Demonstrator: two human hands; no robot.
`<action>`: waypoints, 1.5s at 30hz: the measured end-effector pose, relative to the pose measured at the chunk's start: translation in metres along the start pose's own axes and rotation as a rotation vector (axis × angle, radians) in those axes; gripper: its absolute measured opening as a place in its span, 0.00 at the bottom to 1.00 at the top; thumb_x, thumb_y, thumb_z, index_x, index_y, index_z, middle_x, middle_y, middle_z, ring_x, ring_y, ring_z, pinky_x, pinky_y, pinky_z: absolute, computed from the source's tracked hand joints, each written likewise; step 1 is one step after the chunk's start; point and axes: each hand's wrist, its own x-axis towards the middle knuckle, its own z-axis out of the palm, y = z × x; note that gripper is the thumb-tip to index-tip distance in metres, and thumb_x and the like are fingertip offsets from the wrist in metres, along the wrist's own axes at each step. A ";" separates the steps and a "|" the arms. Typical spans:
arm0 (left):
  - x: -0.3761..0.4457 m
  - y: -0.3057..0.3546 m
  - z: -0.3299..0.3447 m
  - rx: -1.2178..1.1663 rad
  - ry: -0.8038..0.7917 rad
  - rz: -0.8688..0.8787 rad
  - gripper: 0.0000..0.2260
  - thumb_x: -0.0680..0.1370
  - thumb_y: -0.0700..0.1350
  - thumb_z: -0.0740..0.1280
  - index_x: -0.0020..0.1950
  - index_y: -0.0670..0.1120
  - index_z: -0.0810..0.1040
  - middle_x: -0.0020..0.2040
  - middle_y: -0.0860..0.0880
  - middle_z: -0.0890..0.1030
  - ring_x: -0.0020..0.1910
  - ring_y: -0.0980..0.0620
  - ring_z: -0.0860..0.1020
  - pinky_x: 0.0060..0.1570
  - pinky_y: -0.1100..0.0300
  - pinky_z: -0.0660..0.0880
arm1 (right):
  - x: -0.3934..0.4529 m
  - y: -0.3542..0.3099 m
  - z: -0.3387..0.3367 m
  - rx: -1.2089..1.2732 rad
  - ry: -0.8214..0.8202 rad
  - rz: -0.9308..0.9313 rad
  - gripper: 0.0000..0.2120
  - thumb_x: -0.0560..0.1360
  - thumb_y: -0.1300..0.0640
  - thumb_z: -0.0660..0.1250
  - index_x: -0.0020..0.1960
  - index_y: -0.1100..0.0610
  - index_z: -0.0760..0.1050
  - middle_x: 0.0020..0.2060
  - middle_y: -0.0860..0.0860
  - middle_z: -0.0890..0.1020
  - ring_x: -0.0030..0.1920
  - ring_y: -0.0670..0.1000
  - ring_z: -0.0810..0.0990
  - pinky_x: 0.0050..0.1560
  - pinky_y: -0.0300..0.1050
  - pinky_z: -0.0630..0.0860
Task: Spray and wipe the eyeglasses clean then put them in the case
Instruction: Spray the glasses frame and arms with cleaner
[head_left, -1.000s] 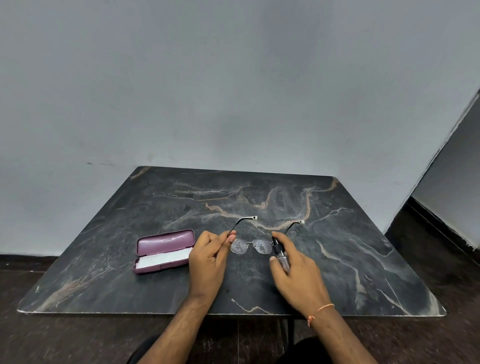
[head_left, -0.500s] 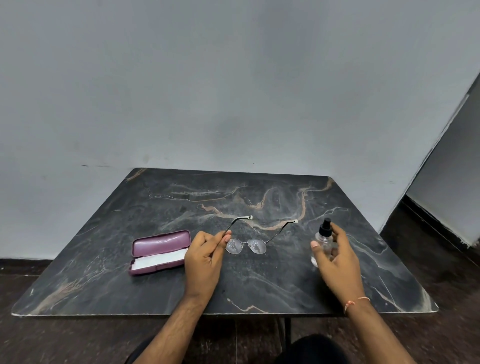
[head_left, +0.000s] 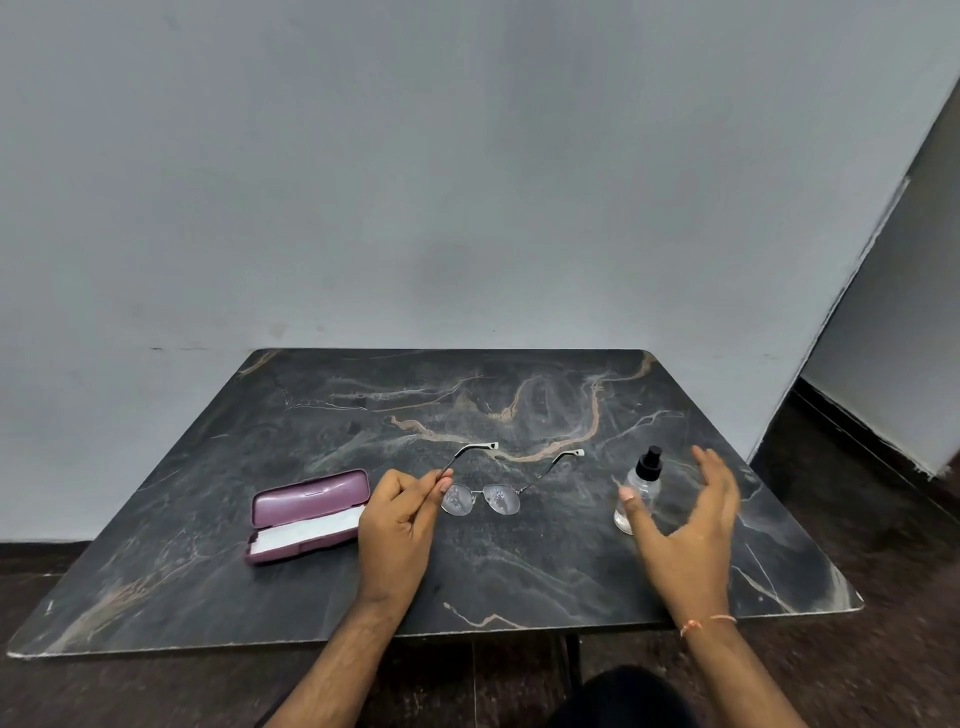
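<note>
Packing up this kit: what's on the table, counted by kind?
Eyeglasses: 1
Spray bottle: 1
Glasses case, open: 1
White cloth in the case: 1
Total: 4

Dark marble table (head_left: 519, 571) with tan veins, grey wall (head_left: 467, 182) on its far side, dark floor (head_left: 883, 519) on the right, white doorway panel (head_left: 893, 338) far right.
</note>
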 end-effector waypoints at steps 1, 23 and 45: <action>0.000 -0.001 0.000 0.009 -0.008 0.002 0.09 0.81 0.45 0.74 0.60 0.49 0.89 0.39 0.51 0.75 0.40 0.53 0.78 0.48 0.68 0.79 | -0.004 -0.006 -0.001 0.027 0.096 -0.078 0.33 0.76 0.44 0.79 0.77 0.43 0.68 0.77 0.43 0.69 0.75 0.51 0.72 0.70 0.54 0.73; 0.002 -0.019 -0.007 0.228 -0.205 0.209 0.11 0.82 0.55 0.71 0.62 0.57 0.90 0.59 0.58 0.82 0.58 0.54 0.81 0.58 0.59 0.79 | 0.011 -0.044 0.006 0.387 -0.673 0.808 0.13 0.74 0.50 0.78 0.55 0.56 0.89 0.29 0.44 0.71 0.24 0.44 0.61 0.24 0.36 0.58; 0.012 -0.023 -0.004 0.690 -0.395 0.299 0.12 0.80 0.55 0.68 0.58 0.61 0.91 0.56 0.51 0.86 0.47 0.44 0.84 0.46 0.48 0.77 | -0.004 -0.001 0.027 0.185 -0.702 0.649 0.07 0.73 0.56 0.83 0.45 0.59 0.90 0.26 0.50 0.81 0.18 0.44 0.64 0.18 0.35 0.60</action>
